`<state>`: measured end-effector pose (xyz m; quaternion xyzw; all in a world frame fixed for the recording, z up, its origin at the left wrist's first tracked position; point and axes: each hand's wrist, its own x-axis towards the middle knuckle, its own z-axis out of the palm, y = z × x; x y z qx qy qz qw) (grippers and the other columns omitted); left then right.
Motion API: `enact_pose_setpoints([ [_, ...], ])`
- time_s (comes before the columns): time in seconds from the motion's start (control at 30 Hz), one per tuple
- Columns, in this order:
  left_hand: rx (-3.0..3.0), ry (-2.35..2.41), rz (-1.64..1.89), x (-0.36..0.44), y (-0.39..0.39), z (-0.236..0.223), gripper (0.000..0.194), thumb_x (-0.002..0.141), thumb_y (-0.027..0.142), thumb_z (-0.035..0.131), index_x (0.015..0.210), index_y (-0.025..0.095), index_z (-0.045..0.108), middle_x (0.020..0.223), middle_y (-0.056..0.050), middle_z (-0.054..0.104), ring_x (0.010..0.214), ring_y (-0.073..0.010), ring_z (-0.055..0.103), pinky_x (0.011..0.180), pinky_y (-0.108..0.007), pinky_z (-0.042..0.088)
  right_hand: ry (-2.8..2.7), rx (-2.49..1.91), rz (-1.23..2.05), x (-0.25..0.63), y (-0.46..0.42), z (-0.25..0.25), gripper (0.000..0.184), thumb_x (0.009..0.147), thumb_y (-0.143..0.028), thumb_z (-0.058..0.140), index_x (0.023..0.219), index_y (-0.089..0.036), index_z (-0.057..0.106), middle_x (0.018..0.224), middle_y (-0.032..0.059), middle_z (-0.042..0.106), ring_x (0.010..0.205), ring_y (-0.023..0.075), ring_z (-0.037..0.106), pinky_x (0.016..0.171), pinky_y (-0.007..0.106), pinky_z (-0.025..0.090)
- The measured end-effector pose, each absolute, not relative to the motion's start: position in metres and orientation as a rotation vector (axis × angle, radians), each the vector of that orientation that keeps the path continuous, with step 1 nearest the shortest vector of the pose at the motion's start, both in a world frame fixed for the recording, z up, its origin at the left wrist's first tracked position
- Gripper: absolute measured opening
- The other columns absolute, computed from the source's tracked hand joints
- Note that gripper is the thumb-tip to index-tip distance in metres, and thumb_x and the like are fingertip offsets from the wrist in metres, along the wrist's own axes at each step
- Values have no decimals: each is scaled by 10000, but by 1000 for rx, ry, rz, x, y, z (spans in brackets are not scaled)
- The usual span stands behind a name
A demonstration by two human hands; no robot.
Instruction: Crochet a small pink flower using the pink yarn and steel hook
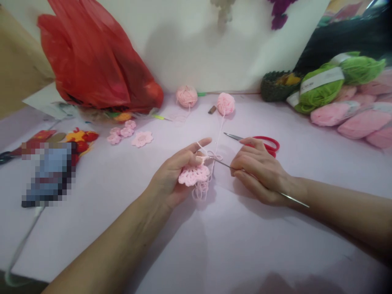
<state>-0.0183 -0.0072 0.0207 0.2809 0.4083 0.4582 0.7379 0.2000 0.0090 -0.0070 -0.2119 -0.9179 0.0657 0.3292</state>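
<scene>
Evidently, the right hand (260,173) (gripping a hook (295,200)) part-covers red scissors (270,139); left hand (170,171) holds pink crochet (194,175)

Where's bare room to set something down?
Bare tabletop: nearside of the pink crochet piece, between both forearms; and between the red-handled scissors and pink yarn skeins. Crowded: around the red plastic bag and pink crocheted flowers.

Flat, pale lilac tabletop (275,249) with objects resting on it. Far left: a bulging red plastic bag (98,69); before it, a flat pink crocheted flower (142,139). Far centre: a round pale-pink ball of yarn (186,97) and a second pink yarn ball (226,104), with a small brown block (212,110) between. Right: red-handled metal scissors (269,141), a dark-green woven basket (271,90), elongated pink yarn skeins (361,121).
</scene>
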Motion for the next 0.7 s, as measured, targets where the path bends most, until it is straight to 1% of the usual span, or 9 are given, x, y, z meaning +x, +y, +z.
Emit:
enact_pose_setpoints([
  [0.07,660,921,1003,-16,-8,19,578,673,62,618,1249,100,648,698,-9,564,610,-112,531,581,-240,414,-2397,-509,289,200,9,-6,139,978,-167,382,921,-213,499,783,-4,587,737,154,538,1030,456,358],
  [0.17,828,985,947,-9,-12,16,563,727,110,651,1287,169,631,692,26,542,560,-83,482,527,-218,364,-2378,-555,346,199,8,-7,159,994,-163,361,920,-208,494,789,-12,581,745,141,537,1038,440,348],
  [0.23,992,1036,921,-3,-16,12,587,765,149,680,1341,207,584,736,34,564,578,-82,497,523,-216,365,-2390,-627,318,198,7,-10,184,1007,-176,348,895,-201,492,769,-18,564,723,134,521,1034,439,342],
  [0.33,1180,1124,949,4,-21,8,673,792,177,706,1426,225,486,786,33,612,608,-85,527,542,-221,387,-2441,-753,206,194,6,-15,237,1025,-216,328,865,-188,501,748,-12,554,703,143,509,1021,454,332],
  [0.4,1179,1148,970,7,-23,6,724,801,197,720,1463,235,431,778,41,616,547,-70,492,508,-224,364,-2467,-851,105,192,6,-18,268,1032,-244,316,860,-180,512,742,-2,561,704,157,509,1010,464,327],
  [0.47,1076,1120,957,7,-22,5,729,809,223,724,1468,248,412,767,51,597,493,-59,457,456,-223,320,-2467,-919,41,190,5,-18,294,1036,-256,302,855,-176,520,733,2,565,701,164,510,992,468,333],
  [0.53,939,1054,943,6,-20,5,695,808,211,719,1441,231,434,743,58,563,495,-59,463,447,-210,317,-2452,-923,32,189,5,-16,306,1035,-253,297,850,-173,526,728,2,566,698,163,516,985,467,341],
  [0.63,786,980,967,4,-17,9,643,769,125,719,1372,155,499,686,67,508,539,-51,468,508,-182,375,-2435,-857,52,190,5,-14,284,1033,-239,310,855,-172,521,744,2,572,706,154,529,1009,464,341],
  [0.7,757,975,988,2,-15,11,635,757,93,714,1358,123,512,657,76,479,543,-41,446,533,-170,384,-2435,-819,63,192,7,-14,268,1032,-235,318,857,-175,511,748,2,572,712,152,531,1017,468,340],
])
